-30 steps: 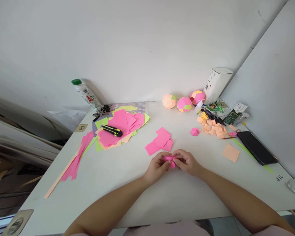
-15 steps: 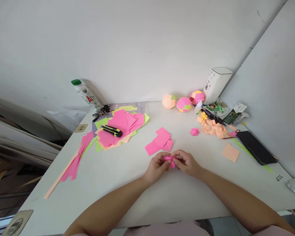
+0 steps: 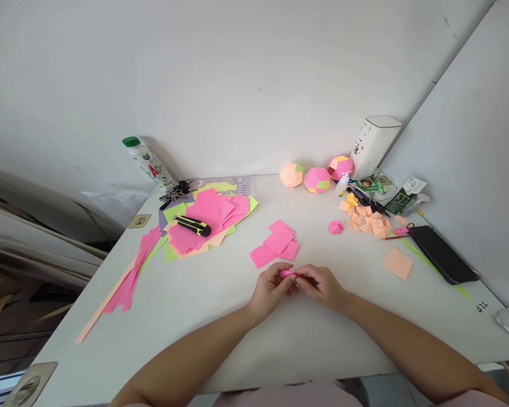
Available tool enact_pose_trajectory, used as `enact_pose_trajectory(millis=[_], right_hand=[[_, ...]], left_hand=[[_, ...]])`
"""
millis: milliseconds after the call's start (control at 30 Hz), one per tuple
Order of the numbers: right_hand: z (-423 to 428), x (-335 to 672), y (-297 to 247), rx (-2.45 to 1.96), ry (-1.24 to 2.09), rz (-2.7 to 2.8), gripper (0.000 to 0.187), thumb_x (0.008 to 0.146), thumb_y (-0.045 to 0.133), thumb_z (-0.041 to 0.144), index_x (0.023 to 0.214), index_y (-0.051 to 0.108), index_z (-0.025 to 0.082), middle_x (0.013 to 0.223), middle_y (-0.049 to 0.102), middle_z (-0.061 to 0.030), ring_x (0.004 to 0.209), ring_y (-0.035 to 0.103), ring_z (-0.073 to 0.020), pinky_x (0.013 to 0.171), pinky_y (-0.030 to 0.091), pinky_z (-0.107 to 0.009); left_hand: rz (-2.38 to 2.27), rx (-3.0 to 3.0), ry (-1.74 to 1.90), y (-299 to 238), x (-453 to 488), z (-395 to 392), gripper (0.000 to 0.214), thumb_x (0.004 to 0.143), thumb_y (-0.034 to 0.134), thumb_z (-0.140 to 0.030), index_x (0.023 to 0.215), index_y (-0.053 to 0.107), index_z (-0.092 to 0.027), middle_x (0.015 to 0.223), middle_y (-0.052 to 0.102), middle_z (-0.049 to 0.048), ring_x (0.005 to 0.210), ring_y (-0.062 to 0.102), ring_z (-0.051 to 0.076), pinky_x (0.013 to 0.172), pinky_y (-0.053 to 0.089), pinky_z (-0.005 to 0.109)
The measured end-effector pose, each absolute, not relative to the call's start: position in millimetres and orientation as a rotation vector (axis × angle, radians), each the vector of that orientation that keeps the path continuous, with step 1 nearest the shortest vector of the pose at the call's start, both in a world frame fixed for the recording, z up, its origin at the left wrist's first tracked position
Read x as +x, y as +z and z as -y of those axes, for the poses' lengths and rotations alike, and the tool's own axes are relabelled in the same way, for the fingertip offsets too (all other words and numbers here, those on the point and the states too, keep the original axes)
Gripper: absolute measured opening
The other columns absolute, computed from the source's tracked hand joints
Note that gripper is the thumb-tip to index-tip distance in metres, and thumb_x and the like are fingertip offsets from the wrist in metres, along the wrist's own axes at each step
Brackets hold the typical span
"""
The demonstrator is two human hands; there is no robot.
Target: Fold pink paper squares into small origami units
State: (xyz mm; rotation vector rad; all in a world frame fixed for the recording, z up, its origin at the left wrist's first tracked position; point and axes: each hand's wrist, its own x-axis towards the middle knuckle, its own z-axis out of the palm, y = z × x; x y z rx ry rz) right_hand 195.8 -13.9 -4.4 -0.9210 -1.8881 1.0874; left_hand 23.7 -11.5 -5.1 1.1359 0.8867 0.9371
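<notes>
Between my two hands is a small piece of folded pink paper (image 3: pixel 287 273), mostly covered by fingers. My left hand (image 3: pixel 271 286) pinches its left side, and my right hand (image 3: pixel 320 284) pinches its right end. Just beyond my fingers lie several loose pink paper squares (image 3: pixel 277 240), overlapping on the white table (image 3: pixel 220 339). A folded pink paper unit (image 3: pixel 335 227) sits farther right. Beside it is a heap of folded peach paper units (image 3: pixel 371 222), with a flat peach square (image 3: pixel 398 263) nearer me.
Paper sheets (image 3: pixel 207 206) with a utility knife (image 3: pixel 193 225) on top lie at left, near paper strips (image 3: pixel 131 271), keys (image 3: pixel 178 192) and a white bottle (image 3: pixel 150 164). Three paper balls (image 3: pixel 317 181) stand by the wall. A black pouch (image 3: pixel 443 254) lies at right.
The pink paper has been turned or folded between my fingers, and less of it shows now. My right fingers have shifted slightly; the things on the table have stayed put.
</notes>
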Motion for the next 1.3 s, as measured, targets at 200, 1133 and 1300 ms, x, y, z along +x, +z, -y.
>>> enact_pose_trajectory(millis=[200,1133,1300], right_hand=[[12.2,195.3,-3.9,-0.978,0.898,1.878,0.013,0.089,0.049,0.023,0.095,0.061,0.019,0.07,0.068,-0.0026,0.05,0.056,-0.011,0.048,0.045,-0.022],[11.8,195.8,-1.2,-1.034,1.023,1.827,0.013,0.087,0.052,0.026,0.082,0.06,0.018,0.054,0.053,0.0024,0.045,0.046,-0.0098,0.045,0.04,-0.021],[12.6,196.0,-0.5,-1.039,0.979,1.864,0.014,0.086,0.05,0.024,0.079,0.059,0.018,0.056,0.055,0.0013,0.046,0.045,-0.0097,0.044,0.038,-0.021]], left_hand=[[-0.951,1.331,1.046,-7.5,22.0,9.5,0.026,0.078,0.062,-0.04,0.093,0.058,-0.019,0.106,0.048,0.0071,0.066,0.057,0.01,0.053,0.052,0.026],[-0.779,1.359,1.044,-10.2,20.5,9.9,0.019,0.085,0.056,-0.033,0.077,0.058,-0.016,0.078,0.056,0.0031,0.063,0.05,0.011,0.057,0.042,0.025],[-0.817,1.448,1.033,-9.5,20.5,9.9,0.02,0.086,0.054,-0.034,0.078,0.057,-0.017,0.084,0.055,0.0052,0.072,0.053,0.013,0.06,0.044,0.025]])
